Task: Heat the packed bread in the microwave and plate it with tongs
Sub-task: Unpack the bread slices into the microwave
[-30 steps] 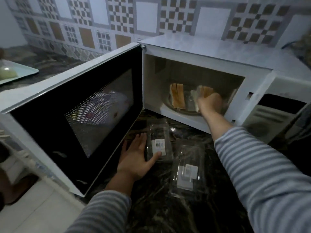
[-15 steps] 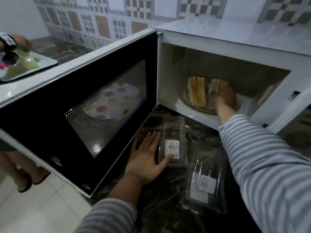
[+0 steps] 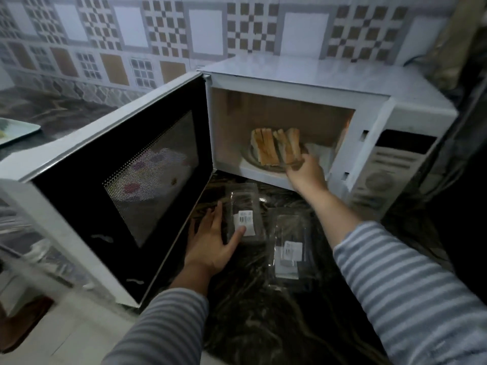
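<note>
White microwave (image 3: pixel 303 75), door (image 3: pixel 126 169) swung fully open to the left, standing on a dark marbled counter (image 3: pixel 250 306).

Contents of cavity: round turntable plate (image 3: pixel 253 160) carrying the bread (image 3: pixel 275 146), unpacked, in two stacks of slices standing on edge. Long axes run front to back, leaning slightly left at the far end.

Right hand (image 3: pixel 305 171): at the cavity mouth, just right of and in front of the right-hand stack, fingers at its near end. Whether they grip the slices or merely touch them cannot be told. This hand is much the nearer to the bread.

Left hand (image 3: pixel 213 243): flat on the counter below the door, fingers straight, thumb resting on a clear package (image 3: pixel 243 214) bearing a barcode label. A second clear package (image 3: pixel 290 248) lies just right of it. Both appear emptied.

Judgement: loading looks nearly complete. Closing the door calls for the right hand to clear the opening first. The left hand lies nearer the door's free edge.

Also present: pale tray (image 3: pixel 15 130) at far left on the counter, contents unclear. No tongs visible.
</note>
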{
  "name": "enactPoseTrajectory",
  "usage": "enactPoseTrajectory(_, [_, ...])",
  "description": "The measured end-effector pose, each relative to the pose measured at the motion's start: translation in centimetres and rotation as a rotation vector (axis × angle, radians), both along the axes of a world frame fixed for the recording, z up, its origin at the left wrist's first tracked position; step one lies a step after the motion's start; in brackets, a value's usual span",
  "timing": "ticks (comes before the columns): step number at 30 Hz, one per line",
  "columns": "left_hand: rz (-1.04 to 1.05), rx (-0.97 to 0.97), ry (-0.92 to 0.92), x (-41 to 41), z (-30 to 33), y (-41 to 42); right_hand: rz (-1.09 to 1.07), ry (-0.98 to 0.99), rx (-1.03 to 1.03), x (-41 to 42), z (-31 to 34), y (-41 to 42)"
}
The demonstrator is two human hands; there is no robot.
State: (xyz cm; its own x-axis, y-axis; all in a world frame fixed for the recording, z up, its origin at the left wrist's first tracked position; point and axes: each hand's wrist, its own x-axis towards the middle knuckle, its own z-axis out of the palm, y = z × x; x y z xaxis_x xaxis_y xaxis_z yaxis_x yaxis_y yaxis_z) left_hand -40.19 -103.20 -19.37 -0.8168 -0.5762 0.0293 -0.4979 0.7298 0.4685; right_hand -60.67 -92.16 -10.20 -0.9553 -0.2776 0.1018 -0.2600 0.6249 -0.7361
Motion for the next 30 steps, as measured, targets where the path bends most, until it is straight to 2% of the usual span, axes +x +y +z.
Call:
enactPoseTrajectory(3, [0.000, 0.007, 0.124, 0.9, 0.4, 0.6, 0.053, -0.058, 0.018, 4.0, 0.1, 3.1])
enactPoseTrajectory(6, [-0.033, -0.097, 0.280, 2.0, 1.2, 2.3, 0.032, -0.114, 0.032, 7.6, -0.5, 5.8])
enactPoseTrajectory(10, [-0.151, -0.104, 0.331, 3.1, 2.2, 5.8, -0.043, -0.213, -0.043, 11.8, -2.1, 8.3])
enactPoseTrajectory(13, [-0.202, 0.012, 0.349, 3.6, 2.3, 7.8, -0.082, -0.251, -0.072, 14.5, -3.1, 9.6])
enactPoseTrajectory(16, [-0.235, 0.159, 0.289, 3.9, 1.9, 9.3, -0.093, -0.278, -0.036, 16.4, -3.9, 10.6])
enactPoseTrajectory(20, [-0.190, 0.321, 0.252, 3.6, 1.6, 10.3, -0.125, -0.289, -0.056, 17.8, -5.0, 11.4])
enactPoseTrajectory(24, [-0.132, 0.450, 0.291, 2.7, 2.1, 10.3, -0.210, -0.358, -0.208, 17.9, -6.0, 11.5])
enactPoseTrajectory(30, [-0.070, 0.711, 0.219, 1.6, 2.0, 10.4, -0.287, -0.494, -0.412, 17.4, -6.3, 11.8])
